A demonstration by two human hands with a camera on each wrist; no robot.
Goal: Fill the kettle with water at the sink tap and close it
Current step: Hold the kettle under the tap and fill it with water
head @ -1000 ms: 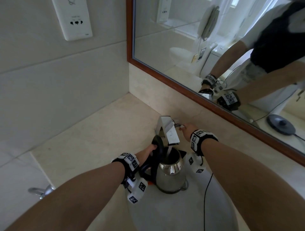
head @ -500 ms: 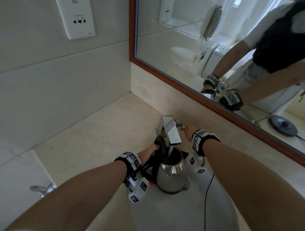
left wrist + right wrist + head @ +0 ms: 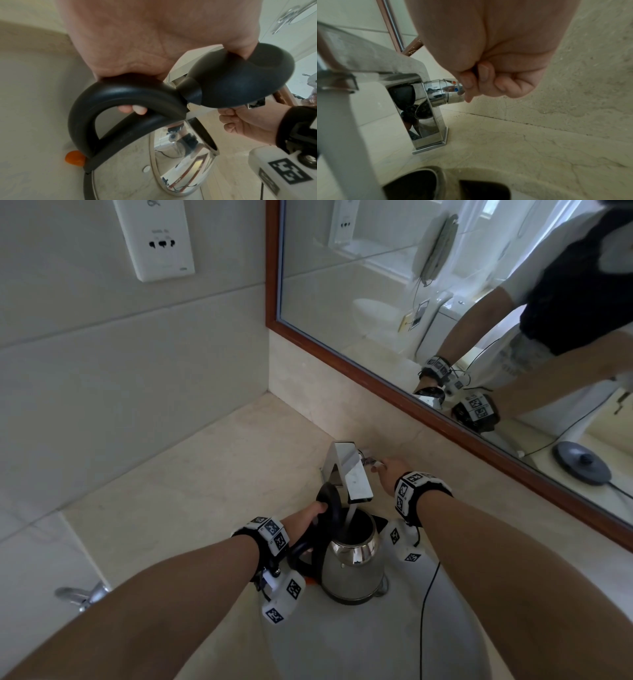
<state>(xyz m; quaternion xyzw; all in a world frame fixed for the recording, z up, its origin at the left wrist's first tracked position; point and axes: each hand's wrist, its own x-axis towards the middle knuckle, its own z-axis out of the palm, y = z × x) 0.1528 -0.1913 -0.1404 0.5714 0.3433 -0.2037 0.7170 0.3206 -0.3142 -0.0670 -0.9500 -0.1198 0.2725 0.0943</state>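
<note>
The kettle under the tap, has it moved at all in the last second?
No. The kettle sits in the same spot in the sink, its open mouth under the tap spout as before, with the left hand on its handle.

kettle (image 3: pixel 352 570): shiny steel, matt black plastic | tap (image 3: pixel 349 470): mirror chrome

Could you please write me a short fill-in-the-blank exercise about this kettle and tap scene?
1. The left hand holds the kettle by its ____.
2. The kettle's lid is ____.
3. Water runs from the tap into the ____.
4. The right hand grips the tap's ____.

Missing words: handle; open; kettle; knob
</note>
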